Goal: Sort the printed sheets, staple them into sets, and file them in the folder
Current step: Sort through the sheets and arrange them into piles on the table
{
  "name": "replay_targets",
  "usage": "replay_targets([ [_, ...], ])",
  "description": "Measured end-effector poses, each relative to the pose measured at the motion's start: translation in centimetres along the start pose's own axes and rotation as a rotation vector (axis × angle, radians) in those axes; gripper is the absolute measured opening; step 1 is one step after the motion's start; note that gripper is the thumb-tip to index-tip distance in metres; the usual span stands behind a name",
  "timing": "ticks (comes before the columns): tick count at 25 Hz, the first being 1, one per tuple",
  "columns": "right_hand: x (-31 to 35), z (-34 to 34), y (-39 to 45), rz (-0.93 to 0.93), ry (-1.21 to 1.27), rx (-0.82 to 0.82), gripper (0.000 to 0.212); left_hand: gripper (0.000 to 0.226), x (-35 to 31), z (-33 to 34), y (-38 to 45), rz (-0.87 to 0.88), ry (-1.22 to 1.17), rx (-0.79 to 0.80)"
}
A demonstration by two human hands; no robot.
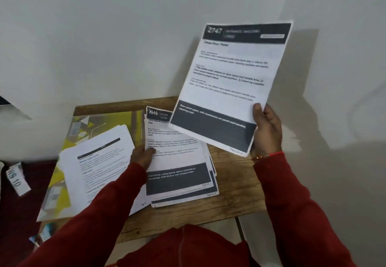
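Above the wooden table's (236,202) right edge, your right hand (266,130) pinches sheet 2747 (231,83); read its header while your left hand (143,156) pins the kitchen stack (177,162) flat.

Two hands show: the left hand (144,157) and the right hand (266,133). One printed sheet (231,83) is raised off the table (236,193). Two stacks of sheets lie there, a middle stack (177,174) and a left stack (98,162); sheets per stack cannot be counted. One yellow folder (60,181). One white box (16,180).
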State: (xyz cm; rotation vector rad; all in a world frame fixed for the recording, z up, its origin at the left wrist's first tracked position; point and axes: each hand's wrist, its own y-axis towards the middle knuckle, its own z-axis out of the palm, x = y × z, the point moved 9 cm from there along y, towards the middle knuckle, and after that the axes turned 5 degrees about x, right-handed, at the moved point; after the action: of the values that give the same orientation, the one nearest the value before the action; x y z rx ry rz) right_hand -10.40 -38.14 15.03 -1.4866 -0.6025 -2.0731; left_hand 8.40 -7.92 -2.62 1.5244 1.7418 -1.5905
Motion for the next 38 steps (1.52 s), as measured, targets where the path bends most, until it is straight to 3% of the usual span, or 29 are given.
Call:
replay_targets([
  [5,1.5,5.6,-2.7,0.058,0.151,0.083,0.021,0.04,-1.4,-0.8,-0.5,0.142,0.186,-0.125],
  [8,1.9,6.8,-3.7,0.13,0.288,0.075,0.019,0.034,-2.1,-1.0,-1.1,0.162,0.156,-0.123],
  [13,2.4,8.2,-4.7,0.25,0.475,0.137,0.057,0.036,-2.2,-1.5,-2.1,0.187,0.08,-0.096],
  [21,3.8,9.6,-5.9,0.299,0.495,0.243,0.066,0.029,-2.3,-2.3,-2.3,0.235,-0.038,-0.12],
  [32,5.2,11.3,-6.8,0.308,0.547,0.395,0.053,0.025,-1.8,-2.8,-2.4,0.219,-0.045,-0.141],
  [38,5.5,11.8,-7.4,0.399,0.606,0.449,0.051,0.025,-1.9,-2.4,-2.4,0.208,-0.036,-0.129],
])
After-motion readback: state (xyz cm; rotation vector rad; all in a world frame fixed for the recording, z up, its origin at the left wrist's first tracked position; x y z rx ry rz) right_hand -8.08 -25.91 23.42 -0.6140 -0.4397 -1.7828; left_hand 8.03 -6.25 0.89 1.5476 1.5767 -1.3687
